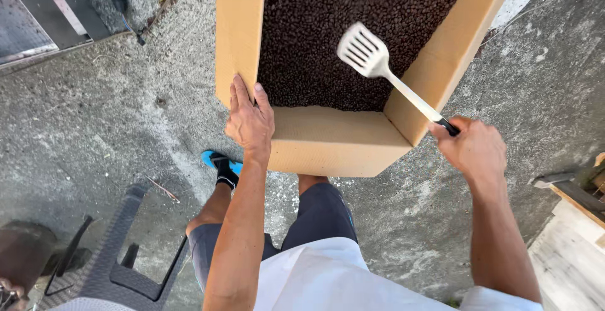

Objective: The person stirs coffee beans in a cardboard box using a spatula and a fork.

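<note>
Left hand (251, 119) lies flat, fingers extended and open, on the near-left corner of a large shallow tan cardboard box (334, 139), fingertips resting along its left wall. Right hand (471, 148) is closed around the black handle of a white slotted plastic spatula (364, 51), just outside the box's right wall; the long shaft crosses over that wall and the slotted blade hangs above the contents, towards the box's right half. Dark brown roasted coffee beans (315, 27) fill the box floor in a dense, pebbly layer that reaches the near wall. Whether the blade touches the beans cannot be told.

Smooth, matt cardboard walls flare outward, and the box's far end is cut off by the frame's top edge. Rough grey concrete ground (94, 128) spreads on both sides of the box, with open room to its left and right. Below the box, the person's bent knees in dark shorts and a blue shoe (217, 161) show; the box's underside is hidden. A dark woven plastic chair (126, 267) stands well left of and below the box, partly cropped.
</note>
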